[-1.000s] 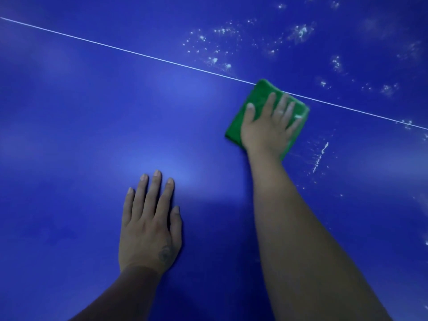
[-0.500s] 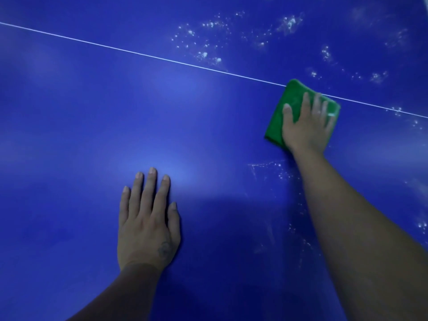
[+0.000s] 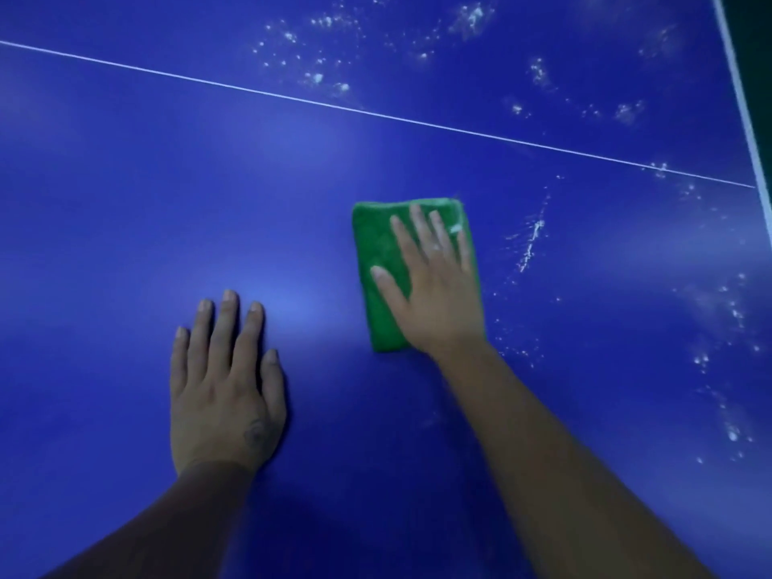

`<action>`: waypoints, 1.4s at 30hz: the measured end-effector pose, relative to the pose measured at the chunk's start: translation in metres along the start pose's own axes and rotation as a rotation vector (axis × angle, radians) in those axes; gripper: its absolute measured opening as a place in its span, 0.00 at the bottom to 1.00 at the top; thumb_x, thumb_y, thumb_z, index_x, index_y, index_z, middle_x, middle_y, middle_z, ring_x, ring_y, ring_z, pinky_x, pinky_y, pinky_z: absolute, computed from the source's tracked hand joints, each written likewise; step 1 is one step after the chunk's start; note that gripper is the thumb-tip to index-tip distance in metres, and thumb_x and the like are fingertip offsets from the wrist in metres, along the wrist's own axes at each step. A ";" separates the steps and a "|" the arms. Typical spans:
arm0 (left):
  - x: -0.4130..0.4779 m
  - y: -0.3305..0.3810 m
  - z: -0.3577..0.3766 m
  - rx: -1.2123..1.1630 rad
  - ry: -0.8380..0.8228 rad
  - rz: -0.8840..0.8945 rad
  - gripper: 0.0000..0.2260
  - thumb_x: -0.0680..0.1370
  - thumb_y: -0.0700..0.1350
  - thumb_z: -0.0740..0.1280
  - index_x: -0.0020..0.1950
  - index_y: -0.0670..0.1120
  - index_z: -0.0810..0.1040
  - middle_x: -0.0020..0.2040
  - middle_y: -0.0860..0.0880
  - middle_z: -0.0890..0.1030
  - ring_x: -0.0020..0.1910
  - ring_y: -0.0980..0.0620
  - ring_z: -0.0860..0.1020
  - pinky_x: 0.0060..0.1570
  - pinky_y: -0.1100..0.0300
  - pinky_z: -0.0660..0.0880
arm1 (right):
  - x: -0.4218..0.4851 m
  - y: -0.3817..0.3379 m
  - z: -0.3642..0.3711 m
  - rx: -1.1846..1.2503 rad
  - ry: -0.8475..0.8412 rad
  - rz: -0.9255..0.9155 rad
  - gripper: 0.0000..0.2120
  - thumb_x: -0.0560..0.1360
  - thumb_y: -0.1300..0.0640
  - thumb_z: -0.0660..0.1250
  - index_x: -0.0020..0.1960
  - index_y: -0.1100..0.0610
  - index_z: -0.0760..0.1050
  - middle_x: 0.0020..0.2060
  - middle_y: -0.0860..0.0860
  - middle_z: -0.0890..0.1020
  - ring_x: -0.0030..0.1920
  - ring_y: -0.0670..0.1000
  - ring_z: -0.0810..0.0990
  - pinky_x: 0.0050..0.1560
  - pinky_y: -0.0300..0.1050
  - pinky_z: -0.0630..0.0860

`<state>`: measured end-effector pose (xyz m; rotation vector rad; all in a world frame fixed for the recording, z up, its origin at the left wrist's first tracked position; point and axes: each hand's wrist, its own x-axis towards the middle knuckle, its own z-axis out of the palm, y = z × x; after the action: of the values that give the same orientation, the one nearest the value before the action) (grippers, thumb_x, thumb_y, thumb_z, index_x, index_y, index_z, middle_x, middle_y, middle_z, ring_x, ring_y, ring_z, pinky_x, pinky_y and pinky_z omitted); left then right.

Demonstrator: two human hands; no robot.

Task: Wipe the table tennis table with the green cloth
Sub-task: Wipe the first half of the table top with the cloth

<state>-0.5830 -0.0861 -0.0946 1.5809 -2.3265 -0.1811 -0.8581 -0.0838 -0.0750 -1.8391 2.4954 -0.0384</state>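
Observation:
The blue table tennis table (image 3: 125, 202) fills the head view. A folded green cloth (image 3: 378, 261) lies flat on it near the middle. My right hand (image 3: 436, 286) presses down on the cloth with straight, spread fingers and covers its right half. My left hand (image 3: 225, 382) rests flat on the bare table, lower left of the cloth, fingers straight and together. White specks and smears (image 3: 530, 240) dot the surface right of the cloth, and more specks (image 3: 317, 77) lie beyond the thin white centre line (image 3: 292, 98).
The table's white-edged right border (image 3: 747, 119) runs down the far right, with dark floor beyond it. More white spots (image 3: 731, 432) lie along the right side near that edge.
My right hand has slid the cloth from the white line back toward me and to the left. A streak of white residue shows right of the cloth. My left hand has stayed in place.

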 end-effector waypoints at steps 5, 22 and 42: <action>0.000 0.001 -0.003 0.004 0.003 -0.004 0.25 0.86 0.50 0.58 0.83 0.43 0.70 0.85 0.42 0.66 0.87 0.41 0.58 0.84 0.37 0.55 | 0.027 0.072 -0.006 0.010 -0.001 0.373 0.36 0.87 0.33 0.47 0.89 0.51 0.53 0.89 0.52 0.51 0.88 0.54 0.48 0.87 0.63 0.44; 0.000 0.006 -0.006 0.013 0.015 -0.015 0.25 0.87 0.50 0.58 0.83 0.43 0.70 0.85 0.42 0.66 0.86 0.40 0.59 0.85 0.39 0.54 | -0.087 0.026 0.006 0.047 0.095 -0.129 0.34 0.87 0.35 0.56 0.87 0.53 0.63 0.87 0.53 0.59 0.87 0.56 0.56 0.85 0.65 0.55; 0.001 0.002 -0.007 -0.015 -0.026 -0.015 0.26 0.88 0.52 0.55 0.84 0.43 0.67 0.86 0.42 0.63 0.87 0.39 0.57 0.85 0.39 0.51 | -0.210 -0.019 0.010 0.082 -0.002 -0.032 0.36 0.87 0.37 0.59 0.88 0.53 0.56 0.88 0.53 0.54 0.88 0.58 0.54 0.84 0.70 0.55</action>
<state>-0.5827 -0.0856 -0.0877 1.5987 -2.3280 -0.2238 -0.7771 0.1110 -0.0802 -1.8455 2.4246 -0.1370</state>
